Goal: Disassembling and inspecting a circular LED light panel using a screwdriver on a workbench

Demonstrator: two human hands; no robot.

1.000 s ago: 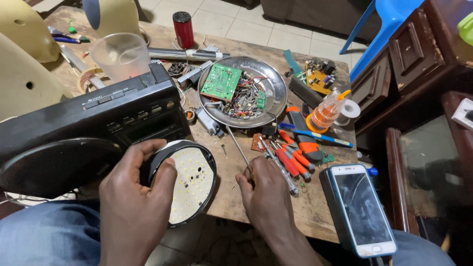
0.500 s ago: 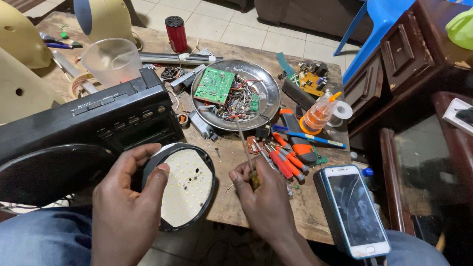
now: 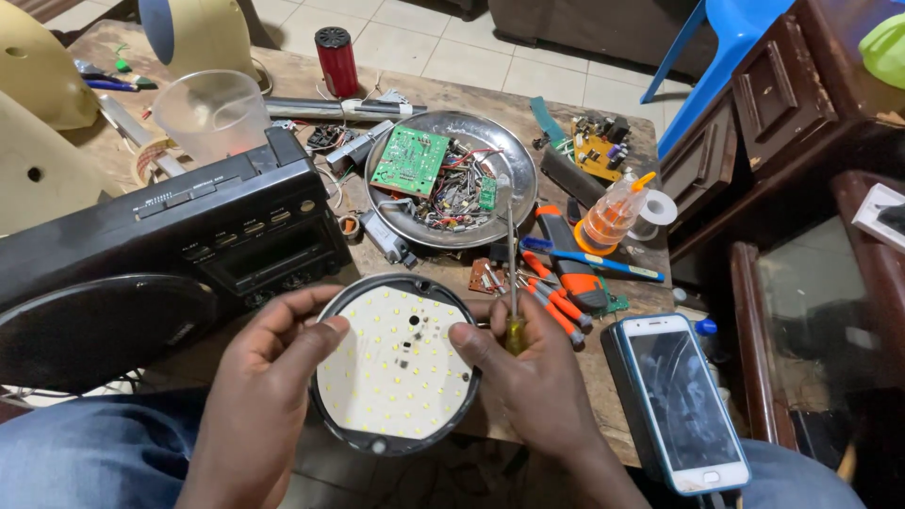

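Lamp disc: round LED panel (image 3: 394, 368), white face studded with small yellow chips, set in a dark ring; it is held face-up over the near edge of the bench, between both hands.
Left hand: left hand (image 3: 255, 396) is curled around the disc's left rim, thumb on the white face, so the panel is judged to be steadied and kept level.
Right hand: right hand (image 3: 533, 377) is closed on the disc's right rim and on a yellow-handled screwdriver (image 3: 513, 283), whose shaft is pointed up and away, apparently parked there while the disc is gripped.
Left of disc: black radio cassette player (image 3: 160, 273) is laid along the bench, just beside the left hand.
Far of disc: metal tray (image 3: 514, 155) is loaded with a green circuit board (image 3: 410, 160) and loose wires, presumably so small parts are kept together.
Right of disc: orange-handled tools (image 3: 561, 283), a small bottle of clear liquid (image 3: 613, 212), and a smartphone (image 3: 674, 401) at the near right edge.
Surface: worn wooden bench (image 3: 452, 90), crowded; a clear plastic cup (image 3: 212, 113) and a red cylinder (image 3: 337, 61) are stood at the far side.
Room: tiled floor, blue plastic chair (image 3: 726, 47) and dark wooden furniture (image 3: 792, 141) on the right.
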